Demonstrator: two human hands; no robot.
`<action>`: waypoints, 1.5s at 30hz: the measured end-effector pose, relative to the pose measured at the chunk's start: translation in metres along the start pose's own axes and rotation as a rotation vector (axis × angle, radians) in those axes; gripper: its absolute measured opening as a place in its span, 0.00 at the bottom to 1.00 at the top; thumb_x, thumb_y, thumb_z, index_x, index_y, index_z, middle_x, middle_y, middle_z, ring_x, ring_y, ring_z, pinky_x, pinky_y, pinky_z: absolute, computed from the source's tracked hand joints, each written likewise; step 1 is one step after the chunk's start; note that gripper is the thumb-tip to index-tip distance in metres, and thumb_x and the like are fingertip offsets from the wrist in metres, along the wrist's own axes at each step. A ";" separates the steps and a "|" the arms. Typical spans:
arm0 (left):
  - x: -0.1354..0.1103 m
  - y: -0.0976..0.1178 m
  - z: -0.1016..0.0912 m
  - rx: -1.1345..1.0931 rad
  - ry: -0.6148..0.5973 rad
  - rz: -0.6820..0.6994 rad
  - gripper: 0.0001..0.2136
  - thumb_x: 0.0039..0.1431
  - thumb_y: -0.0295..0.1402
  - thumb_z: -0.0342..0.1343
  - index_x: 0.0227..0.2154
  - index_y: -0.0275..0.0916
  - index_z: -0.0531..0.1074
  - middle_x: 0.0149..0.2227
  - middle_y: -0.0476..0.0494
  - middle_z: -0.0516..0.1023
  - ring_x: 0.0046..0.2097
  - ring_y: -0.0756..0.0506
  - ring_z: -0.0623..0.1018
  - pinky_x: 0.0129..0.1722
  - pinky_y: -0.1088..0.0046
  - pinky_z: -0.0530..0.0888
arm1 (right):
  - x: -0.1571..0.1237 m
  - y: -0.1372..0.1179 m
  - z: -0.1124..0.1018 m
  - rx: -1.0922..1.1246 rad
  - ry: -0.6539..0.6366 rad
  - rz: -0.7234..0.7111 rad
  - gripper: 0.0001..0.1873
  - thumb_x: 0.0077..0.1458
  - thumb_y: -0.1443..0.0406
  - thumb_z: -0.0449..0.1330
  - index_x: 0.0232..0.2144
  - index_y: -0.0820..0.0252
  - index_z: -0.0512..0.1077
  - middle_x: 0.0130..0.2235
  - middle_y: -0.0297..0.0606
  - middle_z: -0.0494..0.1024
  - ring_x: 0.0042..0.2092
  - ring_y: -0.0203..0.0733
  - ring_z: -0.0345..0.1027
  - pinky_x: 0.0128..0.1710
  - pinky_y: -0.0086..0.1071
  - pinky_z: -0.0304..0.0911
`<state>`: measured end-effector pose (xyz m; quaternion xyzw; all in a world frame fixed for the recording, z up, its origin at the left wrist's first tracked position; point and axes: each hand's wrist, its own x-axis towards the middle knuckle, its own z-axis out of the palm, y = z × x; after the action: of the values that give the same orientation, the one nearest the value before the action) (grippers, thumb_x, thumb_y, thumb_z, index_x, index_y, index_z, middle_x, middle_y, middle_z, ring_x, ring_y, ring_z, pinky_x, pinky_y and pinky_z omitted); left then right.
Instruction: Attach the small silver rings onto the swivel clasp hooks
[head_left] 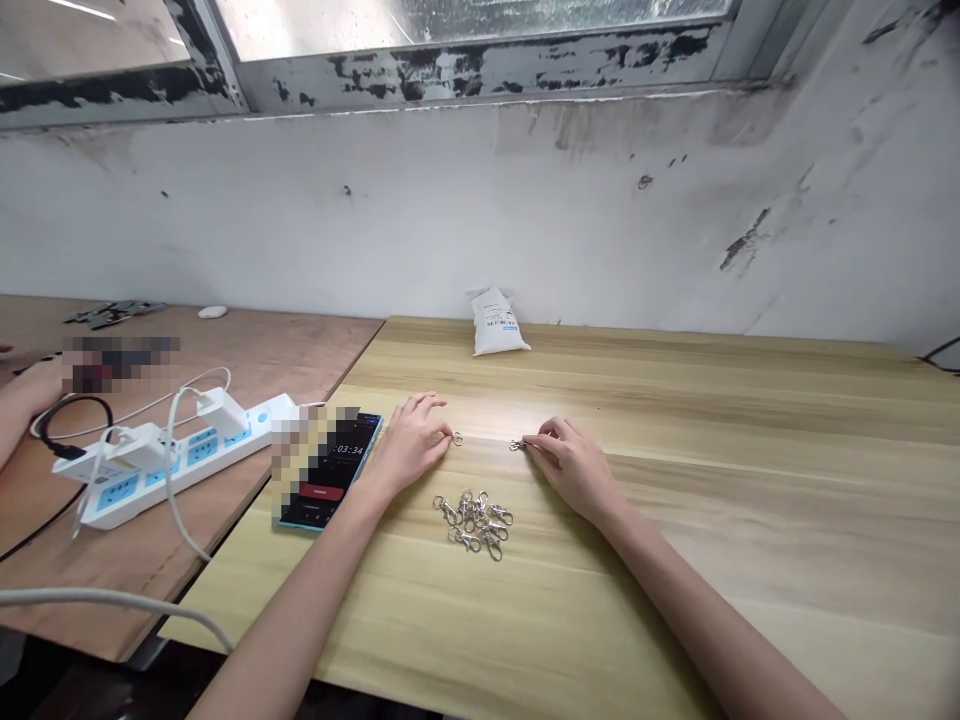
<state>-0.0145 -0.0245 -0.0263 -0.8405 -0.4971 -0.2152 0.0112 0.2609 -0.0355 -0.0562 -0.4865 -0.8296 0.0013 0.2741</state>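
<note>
Between the thumb and finger of my left hand (416, 440) is a small metal split ring (458, 439), pinched at its edge. Across from it, my right hand (574, 460) pinches a silver lobster clasp (517, 445) by one end, low over the table. The ring and that clasp are apart. Closer to me, between my forearms, lies a loose pile of several silver lobster clasps (472, 520), some with rings on them. Neither hand touches the pile.
A phone (330, 470) showing a timer lies left of my left hand. Beyond it, a white power strip (202, 450) with plugs and cables crosses the brown table (330, 350). A white packet (498, 322) stands near the wall. Another person's arm (30, 395) shows at far left.
</note>
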 end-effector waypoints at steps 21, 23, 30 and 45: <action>-0.004 0.026 -0.030 -0.446 -0.428 0.095 0.10 0.61 0.39 0.56 0.34 0.40 0.79 0.30 0.47 0.73 0.35 0.47 0.73 0.36 0.73 0.65 | -0.006 -0.022 -0.017 0.132 -0.088 -0.214 0.08 0.63 0.64 0.55 0.40 0.58 0.75 0.41 0.43 0.75 0.42 0.44 0.65 0.42 0.39 0.60; -0.004 0.025 -0.032 -0.439 -0.437 0.089 0.09 0.60 0.38 0.58 0.33 0.40 0.79 0.30 0.48 0.73 0.35 0.47 0.73 0.35 0.73 0.65 | -0.010 -0.032 -0.024 0.203 -0.174 -0.271 0.06 0.61 0.62 0.59 0.36 0.55 0.76 0.37 0.39 0.75 0.41 0.43 0.65 0.42 0.38 0.60; -0.005 0.034 -0.020 -0.409 -0.391 0.138 0.09 0.62 0.36 0.56 0.33 0.40 0.79 0.30 0.47 0.73 0.34 0.47 0.73 0.34 0.74 0.64 | -0.013 -0.045 -0.015 0.188 -0.120 -0.357 0.05 0.59 0.66 0.61 0.36 0.54 0.78 0.36 0.37 0.76 0.39 0.41 0.65 0.42 0.37 0.59; -0.005 0.048 -0.006 -0.422 -0.200 0.213 0.05 0.62 0.31 0.56 0.33 0.39 0.78 0.31 0.47 0.74 0.36 0.48 0.73 0.36 0.74 0.66 | -0.013 -0.044 -0.009 0.561 -0.080 -0.060 0.08 0.63 0.65 0.55 0.36 0.56 0.75 0.33 0.36 0.79 0.36 0.42 0.67 0.39 0.38 0.61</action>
<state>0.0223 -0.0540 -0.0134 -0.8890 -0.3484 -0.2275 -0.1910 0.2345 -0.0720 -0.0424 -0.3666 -0.8210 0.2420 0.3647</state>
